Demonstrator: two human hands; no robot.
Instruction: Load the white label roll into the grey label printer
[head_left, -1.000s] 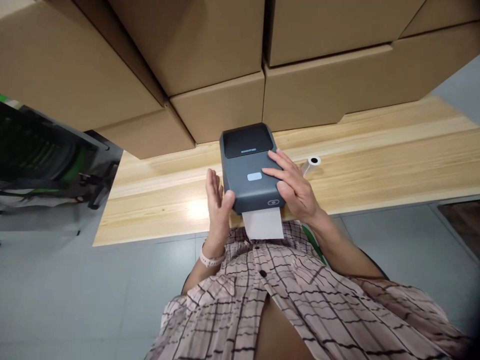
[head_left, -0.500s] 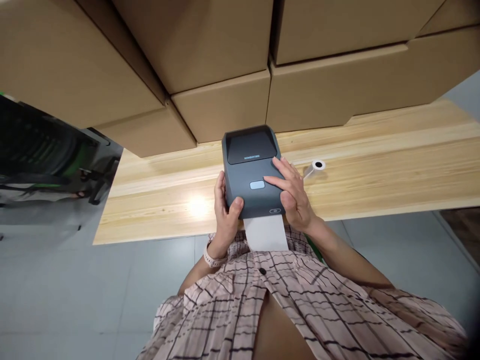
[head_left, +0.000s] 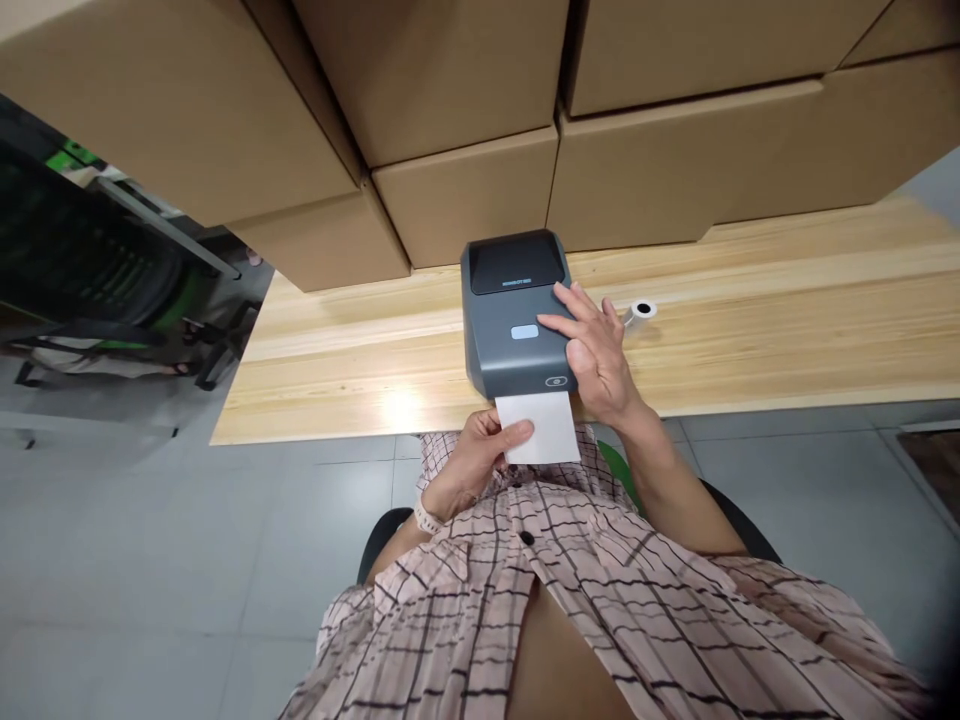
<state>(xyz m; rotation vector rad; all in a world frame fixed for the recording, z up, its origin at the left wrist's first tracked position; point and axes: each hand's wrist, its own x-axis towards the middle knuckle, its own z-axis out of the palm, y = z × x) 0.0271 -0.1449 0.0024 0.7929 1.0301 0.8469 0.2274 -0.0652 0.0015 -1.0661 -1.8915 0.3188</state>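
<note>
A dark grey label printer (head_left: 510, 355) stands on the wooden table near its front edge, with a light blue button on top. White paper (head_left: 555, 430) sticks out of its front side and hangs past the table edge. My left hand (head_left: 484, 455) pinches the left part of that paper, thumb on top and fingers beneath. On the printer's right side rests my right hand (head_left: 596, 350), fingers spread, the index fingertip just right of the button; it grips nothing.
Several cardboard boxes (head_left: 465, 195) line the back of the wooden table (head_left: 337, 350). A small white roll-like object (head_left: 643, 310) lies right of the printer. A dark chair (head_left: 97, 240) and a person's foot are at the far left.
My left hand has let go of the printer's left side and taken hold of the paper. My right hand stays on the printer. The view has shifted a little.
</note>
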